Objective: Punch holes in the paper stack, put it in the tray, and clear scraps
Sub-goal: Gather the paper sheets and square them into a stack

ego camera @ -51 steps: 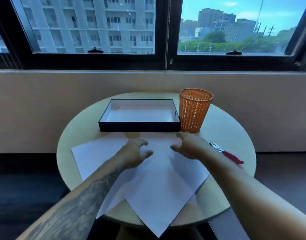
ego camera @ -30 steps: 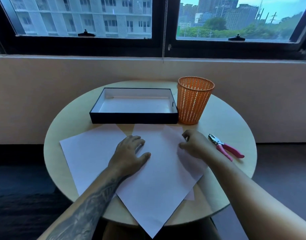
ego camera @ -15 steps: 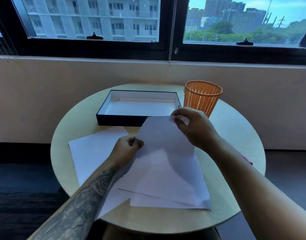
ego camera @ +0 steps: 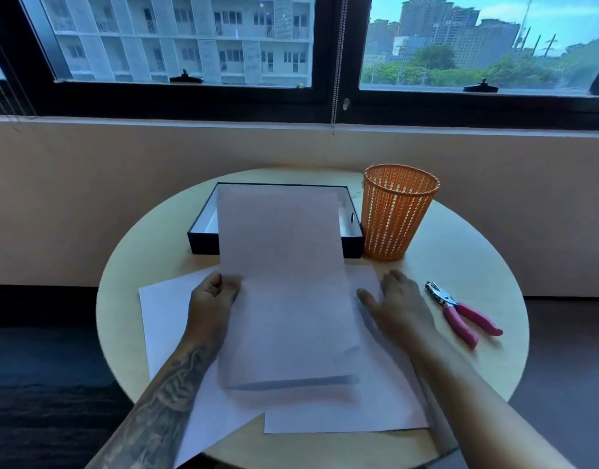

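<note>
Left hand [ego camera: 211,301] pinches a raised sheet [ego camera: 284,282] (left edge); right hand [ego camera: 397,304] lies spread beside it.

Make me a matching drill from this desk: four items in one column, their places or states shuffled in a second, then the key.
1. hole punch
2. orange basket
3. lifted sheet
4. tray

A. held at its edge by the left hand
B. lying right of the right hand
C. partly hidden behind paper
D. standing beside the tray's right end

Pairs: 1-B, 2-D, 3-A, 4-C
</note>
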### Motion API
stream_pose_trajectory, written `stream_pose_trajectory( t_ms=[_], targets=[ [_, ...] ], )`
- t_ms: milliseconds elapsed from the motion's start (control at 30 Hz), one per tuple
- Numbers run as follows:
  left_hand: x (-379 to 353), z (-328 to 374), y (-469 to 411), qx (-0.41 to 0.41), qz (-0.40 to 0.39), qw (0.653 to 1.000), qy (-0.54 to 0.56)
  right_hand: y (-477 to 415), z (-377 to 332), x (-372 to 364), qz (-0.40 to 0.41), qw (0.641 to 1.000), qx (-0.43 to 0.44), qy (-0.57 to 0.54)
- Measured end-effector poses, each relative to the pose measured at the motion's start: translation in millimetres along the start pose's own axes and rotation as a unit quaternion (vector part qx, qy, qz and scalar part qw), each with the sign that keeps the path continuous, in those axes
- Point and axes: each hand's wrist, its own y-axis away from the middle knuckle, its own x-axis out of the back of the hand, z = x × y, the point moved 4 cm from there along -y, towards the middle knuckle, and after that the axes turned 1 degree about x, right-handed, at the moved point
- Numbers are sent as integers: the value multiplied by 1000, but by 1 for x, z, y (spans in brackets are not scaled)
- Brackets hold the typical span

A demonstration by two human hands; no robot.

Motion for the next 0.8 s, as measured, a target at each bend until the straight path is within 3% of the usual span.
stream_pose_trajectory(
  t_ms=[67, 467, 667, 800],
  targets=[
    [1, -1, 0, 9, 1, 1000, 16, 4, 0, -7, 19, 999, 14, 39],
    [0, -3, 0, 5, 4, 1000, 14, 14, -1, -5, 86, 995, 51, -4],
    [-1, -2, 2, 11, 7, 1000, 12, 9, 1, -8, 71, 996, -7, 58],
    [0, -1, 2, 14, 6, 1000, 10, 12, 1, -1, 99, 995, 8, 8]
  ],
)
